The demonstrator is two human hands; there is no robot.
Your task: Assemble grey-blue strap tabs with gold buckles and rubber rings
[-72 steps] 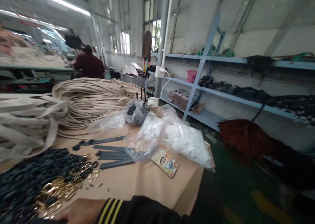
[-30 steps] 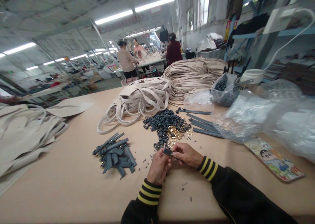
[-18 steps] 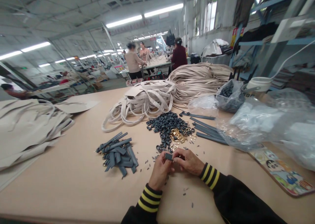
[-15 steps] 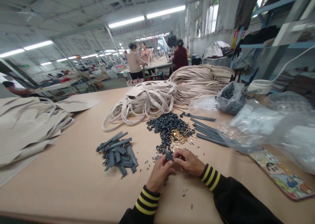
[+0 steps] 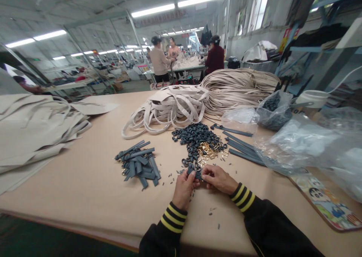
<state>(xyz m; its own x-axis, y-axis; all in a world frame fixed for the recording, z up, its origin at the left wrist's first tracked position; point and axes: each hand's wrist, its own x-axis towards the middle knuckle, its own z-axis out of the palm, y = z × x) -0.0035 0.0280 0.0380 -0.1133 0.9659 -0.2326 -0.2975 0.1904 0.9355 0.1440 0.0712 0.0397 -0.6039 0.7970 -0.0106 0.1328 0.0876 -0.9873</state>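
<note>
The left hand point(image 5: 184, 185) and the right hand point(image 5: 219, 178) meet just above the counter point(image 5: 85, 189). Both hands pinch one small dark strap piece point(image 5: 197, 173) between their fingertips. It sits right in the middle, near the front edge of the counter. Just behind the hands lies a heap of dark rings point(image 5: 195, 134) with gold buckles point(image 5: 209, 150) beside it. To the left is a pile of gray straps point(image 5: 139, 164). Long gray strips point(image 5: 240, 148) lie to the right, near clear bags point(image 5: 296, 144). Beige straps point(image 5: 172, 106) are piled farther back.
</note>
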